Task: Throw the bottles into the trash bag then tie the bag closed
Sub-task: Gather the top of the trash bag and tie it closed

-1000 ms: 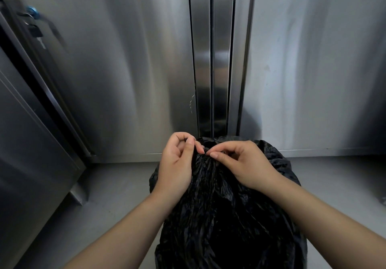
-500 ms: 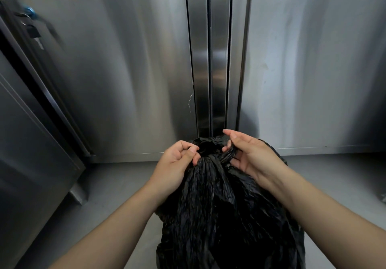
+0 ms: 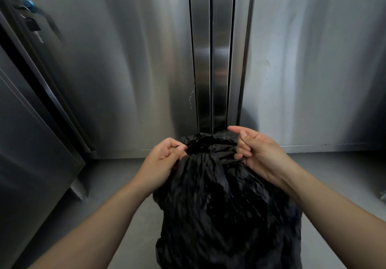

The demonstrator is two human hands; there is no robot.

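Left hand (image 3: 165, 160) pinches the black trash bag (image 3: 225, 206) neck at 9 o'clock; right hand (image 3: 259, 156) grips it at 3 o'clock, thumb raised.

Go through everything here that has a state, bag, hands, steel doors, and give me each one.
trash bag: mouth gathered into a bunch, no finished knot visible.
left hand: pinches the gathered neck.
right hand: lower fingers curled on a strand of the neck.
left steel door: closed.
right steel door: closed.
padlock: hangs by the left door; locked or not, cannot tell.
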